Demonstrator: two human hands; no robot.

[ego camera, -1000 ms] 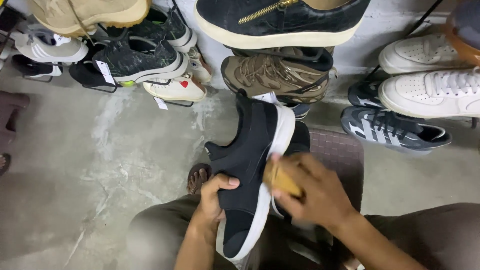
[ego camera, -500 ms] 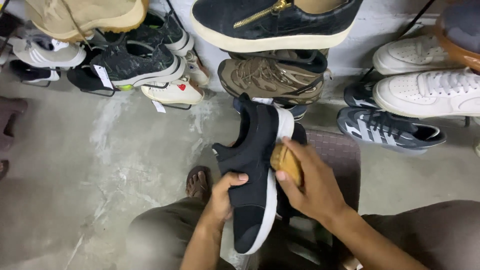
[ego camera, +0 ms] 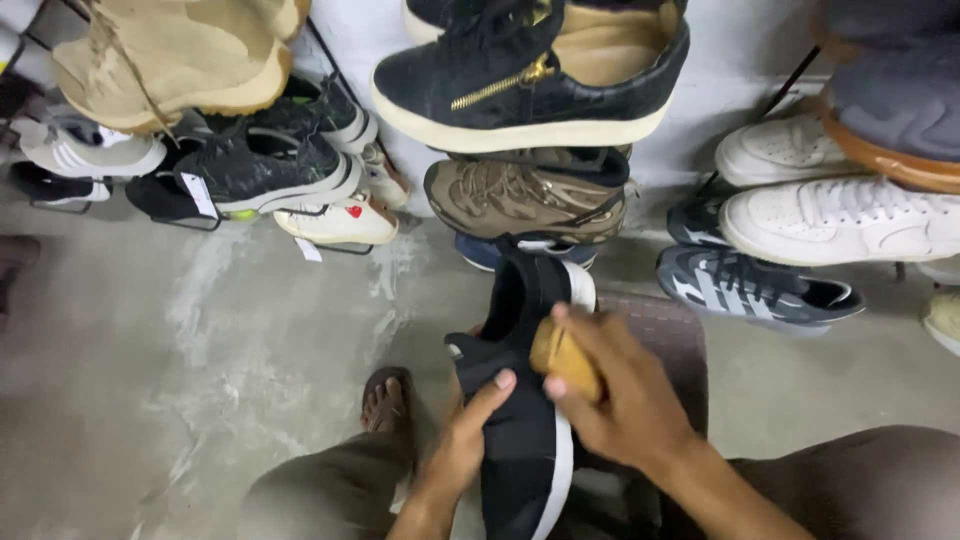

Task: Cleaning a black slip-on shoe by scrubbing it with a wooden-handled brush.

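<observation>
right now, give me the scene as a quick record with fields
left hand: left hand grips the black sneaker from its left side
right hand: right hand presses a tan brush to the sneaker's white sole edge
foot: sandalled foot on the concrete floor
background: shoes on racks, including a brown sneaker and white sneaker

The stained grey concrete floor [ego camera: 200, 400] carries a brown sandal [ego camera: 388, 405] and a dark woven mat [ego camera: 670, 330].
</observation>
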